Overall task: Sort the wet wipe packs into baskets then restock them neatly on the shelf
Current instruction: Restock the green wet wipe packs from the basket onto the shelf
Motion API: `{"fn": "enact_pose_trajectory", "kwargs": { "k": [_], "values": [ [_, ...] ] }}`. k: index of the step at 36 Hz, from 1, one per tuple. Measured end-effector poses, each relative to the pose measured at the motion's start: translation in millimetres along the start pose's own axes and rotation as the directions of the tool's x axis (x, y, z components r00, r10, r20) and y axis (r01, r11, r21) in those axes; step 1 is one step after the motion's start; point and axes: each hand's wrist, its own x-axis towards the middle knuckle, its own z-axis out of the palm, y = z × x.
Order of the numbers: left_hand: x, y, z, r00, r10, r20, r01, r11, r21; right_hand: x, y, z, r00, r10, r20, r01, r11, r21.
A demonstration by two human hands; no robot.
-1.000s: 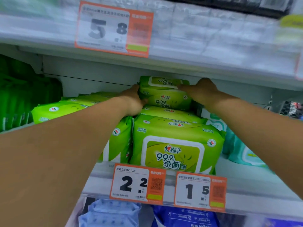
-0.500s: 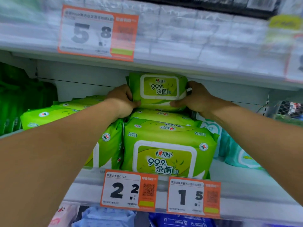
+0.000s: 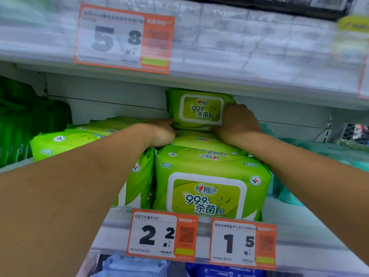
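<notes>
At the top of the green stack, near twelve o'clock from the frame's centre, the right hand [image 3: 238,120] has its fingers wrapped round the right edge of the soft, green, plastic-wrapped wet wipe pack with the white-framed label [image 3: 200,109]. At about nine o'clock from that pack, the left hand [image 3: 162,130] presses against its lower left corner; whether its fingers curl or lie straight cannot be told. A second ago the pack lay flatter with its label facing upward; now it stands tipped up, label facing outward, so the facing step looks nearly finished. The pack appears plump and uncreased, its lid panel square to the viewer. It rests on further green wipe packs [image 3: 211,182] stacked at six o'clock, on the white metal shelf [image 3: 299,222]. Orange-and-white price tags [image 3: 162,234] hang on the shelf's front edge.
</notes>
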Motion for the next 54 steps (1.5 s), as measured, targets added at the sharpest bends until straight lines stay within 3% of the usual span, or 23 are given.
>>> {"fn": "enact_pose_trajectory", "kwargs": {
  "k": [1, 3, 6, 8, 11, 13, 18, 27, 33, 35, 38, 40, 42, 46, 51, 53, 54],
  "values": [
    [-0.3, 0.2, -0.2, 1.0, 0.002, -0.002, -0.002, 1.0, -0.013, -3.2, -1.8, -4.5, 0.998, -0.03, -0.059, 0.028, 0.999, -0.042],
    [0.1, 0.1, -0.1, 1.0, 0.005, -0.008, -0.005, 1.0, -0.014, -6.4, -5.8, -11.2, 0.961, -0.25, -0.121, 0.233, 0.962, -0.141],
    [1.4, -0.5, 0.5, 1.0, 0.007, -0.003, -0.007, 1.0, 0.01, 0.1, -13.3, -10.6, 0.845, -0.529, 0.077, 0.534, 0.83, -0.164],
    [2.2, -0.7, 0.6, 1.0, 0.005, 0.006, -0.005, 1.0, 0.014, 6.0, -21.3, -8.0, 0.829, -0.512, 0.227, 0.542, 0.835, -0.096],
    [3.3, -2.0, 0.9, 1.0, -0.008, 0.003, 0.008, 1.0, 0.018, 17.0, -34.2, 2.9, 0.773, -0.559, 0.3, 0.599, 0.799, -0.055],
    [3.4, -2.0, 1.7, 1.0, -0.008, 0.002, 0.008, 1.0, 0.03, 22.2, -43.5, 9.6, 0.786, -0.518, 0.337, 0.573, 0.815, -0.086],
    [3.7, -1.8, 3.9, 1.0, -0.015, -0.002, 0.015, 0.998, 0.061, 39.1, -44.3, 29.8, 0.812, -0.434, 0.39, 0.462, 0.887, 0.025],
    [-7.1, -1.6, -0.4, 0.997, -0.016, -0.072, 0.016, 1.0, -0.009, 31.4, -31.4, 18.3, 0.784, -0.318, 0.533, 0.294, 0.947, 0.132],
    [-30.2, -7.4, -15.6, 0.962, 0.023, -0.271, -0.098, 0.958, -0.268, -58.1, -13.4, -62.3, 0.936, -0.151, 0.317, 0.011, 0.915, 0.403],
    [-52.6, -7.9, -26.0, 0.961, 0.08, -0.266, -0.133, 0.973, -0.187, -100.0, -5.3, -65.1, 0.981, -0.065, 0.182, -0.038, 0.857, 0.513],
    [-98.0, -9.3, -29.8, 0.985, 0.126, -0.122, -0.122, 0.992, 0.04, -147.4, -6.0, -45.7, 0.998, 0.05, 0.046, -0.067, 0.847, 0.527],
    [-124.4, -11.6, -20.9, 0.984, 0.173, -0.033, -0.159, 0.954, 0.253, -156.5, -10.8, -32.7, 0.992, 0.124, -0.021, -0.089, 0.805, 0.587],
    [-135.8, -13.5, -11.6, 0.973, 0.228, -0.028, -0.196, 0.888, 0.417, -153.4, -19.3, -28.9, 0.983, 0.182, 0.0, -0.134, 0.724, 0.677],
    [-130.9, -20.5, -15.2, 0.974, 0.223, -0.048, -0.181, 0.883, 0.433, -141.8, -30.3, -20.0, 0.975, 0.22, 0.035, -0.176, 0.661, 0.729],
    [-128.3, -28.5, -20.0, 0.973, 0.23, -0.023, -0.2, 0.886, 0.418, -137.1, -33.6, -24.8, 0.978, 0.168, 0.125, -0.204, 0.626, 0.753],
    [-131.0, -26.8, -20.4, 0.97, 0.243, -0.017, -0.215, 0.888, 0.407, -141.9, -35.0, -29.7, 0.981, 0.18, 0.074, -0.183, 0.727, 0.662],
    [-133.4, -25.8, -19.9, 0.963, 0.269, -0.018, -0.239, 0.881, 0.407, -148.3, -37.5, -31.7, 0.984, 0.178, -0.025, -0.133, 0.816, 0.563]
  ]
}}
